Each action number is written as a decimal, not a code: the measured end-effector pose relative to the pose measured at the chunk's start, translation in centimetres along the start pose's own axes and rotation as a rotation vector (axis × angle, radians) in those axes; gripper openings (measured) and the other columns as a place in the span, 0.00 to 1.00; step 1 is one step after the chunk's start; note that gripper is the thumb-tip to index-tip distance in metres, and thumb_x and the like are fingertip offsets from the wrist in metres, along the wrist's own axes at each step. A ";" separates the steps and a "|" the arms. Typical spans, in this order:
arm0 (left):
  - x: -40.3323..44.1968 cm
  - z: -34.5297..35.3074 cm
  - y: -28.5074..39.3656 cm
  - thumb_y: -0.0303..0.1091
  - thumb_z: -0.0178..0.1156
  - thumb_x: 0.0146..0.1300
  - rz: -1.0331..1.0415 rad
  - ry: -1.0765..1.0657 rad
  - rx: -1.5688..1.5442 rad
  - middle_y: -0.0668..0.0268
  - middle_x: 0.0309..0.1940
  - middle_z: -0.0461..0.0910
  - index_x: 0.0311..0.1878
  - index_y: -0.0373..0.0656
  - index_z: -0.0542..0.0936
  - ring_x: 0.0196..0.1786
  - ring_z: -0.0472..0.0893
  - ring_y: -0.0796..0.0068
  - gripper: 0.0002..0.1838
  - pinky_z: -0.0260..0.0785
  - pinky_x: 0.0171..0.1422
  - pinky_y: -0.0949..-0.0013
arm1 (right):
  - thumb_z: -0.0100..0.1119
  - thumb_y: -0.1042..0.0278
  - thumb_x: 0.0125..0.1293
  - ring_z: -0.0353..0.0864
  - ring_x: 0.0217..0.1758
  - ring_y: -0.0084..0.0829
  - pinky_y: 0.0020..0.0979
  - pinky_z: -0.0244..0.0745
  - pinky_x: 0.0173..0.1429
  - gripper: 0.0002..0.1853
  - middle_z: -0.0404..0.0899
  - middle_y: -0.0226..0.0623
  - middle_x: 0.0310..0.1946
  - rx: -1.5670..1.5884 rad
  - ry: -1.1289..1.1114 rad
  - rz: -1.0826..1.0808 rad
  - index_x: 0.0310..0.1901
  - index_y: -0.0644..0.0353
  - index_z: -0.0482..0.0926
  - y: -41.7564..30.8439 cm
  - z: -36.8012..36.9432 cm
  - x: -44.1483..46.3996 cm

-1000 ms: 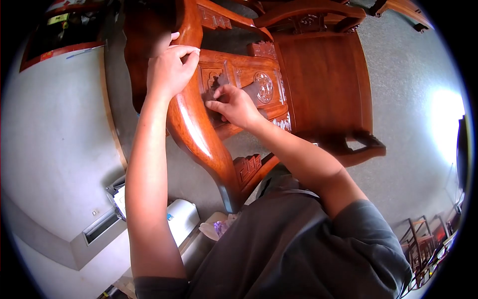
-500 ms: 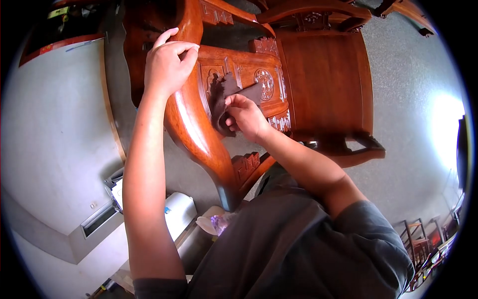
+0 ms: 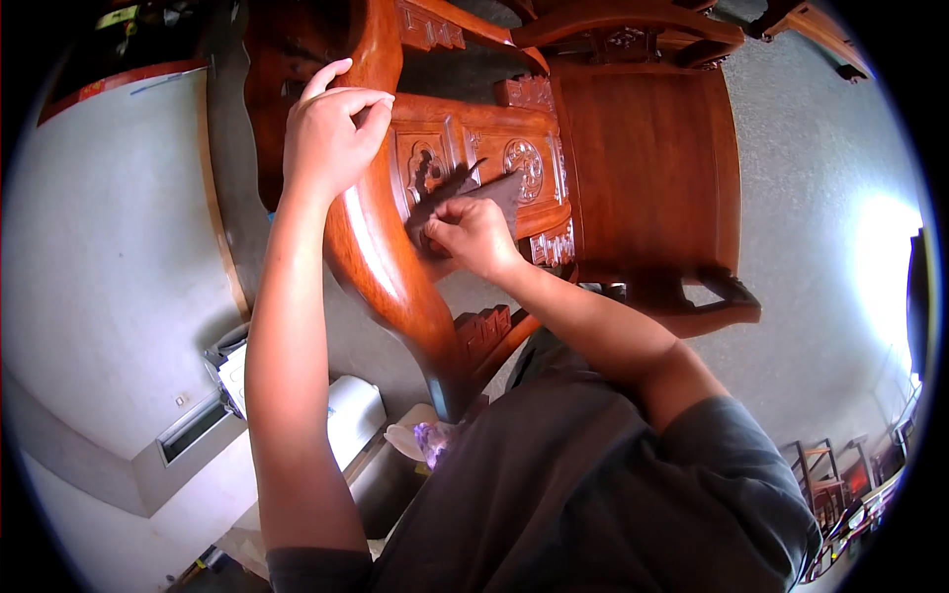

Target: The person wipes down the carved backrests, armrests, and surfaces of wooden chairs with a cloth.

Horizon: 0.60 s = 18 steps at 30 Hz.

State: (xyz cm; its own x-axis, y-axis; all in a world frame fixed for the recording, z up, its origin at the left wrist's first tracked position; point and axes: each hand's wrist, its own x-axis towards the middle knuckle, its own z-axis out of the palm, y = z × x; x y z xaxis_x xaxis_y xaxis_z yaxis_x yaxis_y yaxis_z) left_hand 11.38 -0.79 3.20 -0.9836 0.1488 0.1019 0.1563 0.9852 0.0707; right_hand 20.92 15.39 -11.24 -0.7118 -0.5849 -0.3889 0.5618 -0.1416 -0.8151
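Observation:
A carved, polished wooden chair point(image 3: 371, 237) stands in front of me, its seat point(image 3: 647, 168) to the right and its backrest panel point(image 3: 519, 133) nearer. My left hand point(image 3: 336, 128) rests on the curved top rail, fingers spread and holding nothing. Against the lower part of the carved panel, my right hand point(image 3: 474, 235) grips a dark brown cloth point(image 3: 502, 190) with bent fingers. Part of the cloth is hidden under that hand, and a loose corner sticks out past the knuckles.
A pale wall point(image 3: 129, 247) runs along the left. Below it are a white rounded object point(image 3: 354, 415) and a bin point(image 3: 405, 445) with a purple and white bag. More wooden furniture point(image 3: 825, 474) stands at the lower right on the grey floor point(image 3: 801, 198).
My right hand has shifted slightly left with the cloth, which is now bunched lower and shows more of the panel carving. My left hand has stayed nearly still on the rail.

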 end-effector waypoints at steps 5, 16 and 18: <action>0.0 -0.4 0.1 0.34 0.66 0.66 -0.014 -0.066 -0.012 0.61 0.48 0.90 0.45 0.43 0.91 0.72 0.74 0.58 0.09 0.67 0.75 0.58 | 0.68 0.66 0.63 0.84 0.25 0.24 0.32 0.79 0.35 0.10 0.85 0.41 0.22 -0.025 0.172 -0.086 0.34 0.67 0.87 -1.7 1.3 1.3; 0.0 0.0 -0.1 0.36 0.66 0.63 0.022 0.024 -0.016 0.62 0.42 0.90 0.39 0.45 0.91 0.66 0.80 0.58 0.08 0.71 0.72 0.58 | 0.69 0.66 0.63 0.86 0.27 0.30 0.35 0.80 0.36 0.10 0.86 0.47 0.25 -0.063 0.187 -0.173 0.35 0.66 0.88 -0.4 1.1 2.5; 0.1 -0.1 0.0 0.36 0.66 0.63 0.027 0.019 -0.008 0.62 0.42 0.90 0.38 0.45 0.91 0.66 0.80 0.58 0.08 0.71 0.72 0.57 | 0.70 0.66 0.62 0.87 0.28 0.35 0.37 0.80 0.37 0.10 0.86 0.49 0.26 -0.129 0.178 -0.159 0.35 0.66 0.88 -0.5 1.0 2.1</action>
State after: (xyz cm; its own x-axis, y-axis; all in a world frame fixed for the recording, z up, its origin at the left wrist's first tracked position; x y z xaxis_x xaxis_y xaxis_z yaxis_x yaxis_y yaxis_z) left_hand 11.30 -0.74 3.27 -0.9770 0.1740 0.1230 0.1840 0.9801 0.0751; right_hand 19.57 13.41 -11.26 -0.8563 -0.4122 -0.3112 0.3862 -0.1107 -0.9158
